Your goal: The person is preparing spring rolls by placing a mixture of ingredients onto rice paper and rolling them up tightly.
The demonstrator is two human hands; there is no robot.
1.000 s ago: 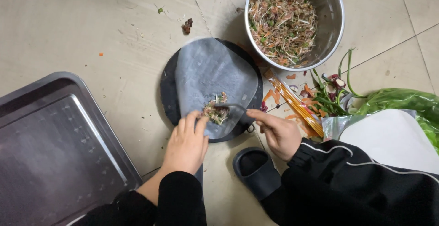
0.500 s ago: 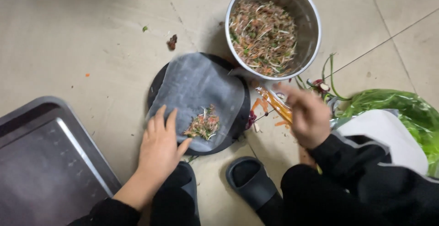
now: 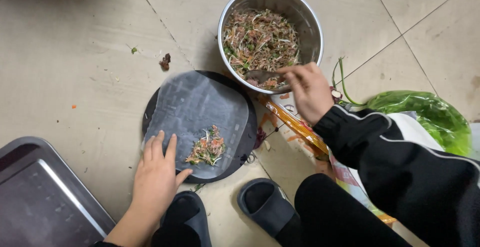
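Left hand: the left hand (image 3: 156,177) lies flat, palm down, on the near left edge of the rice-paper sheet (image 3: 200,109), its fingers (image 3: 159,147) spread apart and gripping nothing.
Right hand: the right hand (image 3: 309,89) reaches over the near rim of the steel bowl (image 3: 314,32), its fingers curled together around the handle of a spoon (image 3: 264,75).
Spoon: its dark scoop lies in the filling at the near side of the bowl, just left of the right hand's fingertips; most of the handle is hidden inside the hand.
Sheet: thin and see-through, spread on a round black board (image 3: 249,127) on the tiled floor (image 3: 75,42), between the two hands.
Filling on sheet: a small heap of filling (image 3: 207,148) of shredded sprouts, carrot and greens sits on the sheet's near part, just right of the left thumb and apart from it.
Bowl: holds the bowl mix (image 3: 260,39), the same shredded stuff, well apart from the left hand.
Around: a dark metal tray (image 3: 40,197) at lower left, cut off by the edge; a green plastic bag (image 3: 430,117) at right; a dark slipper (image 3: 265,207) by the knee.
Hard to tell: whether the spoon carries anything; the black sleeve (image 3: 400,162) hides the floor beneath it.
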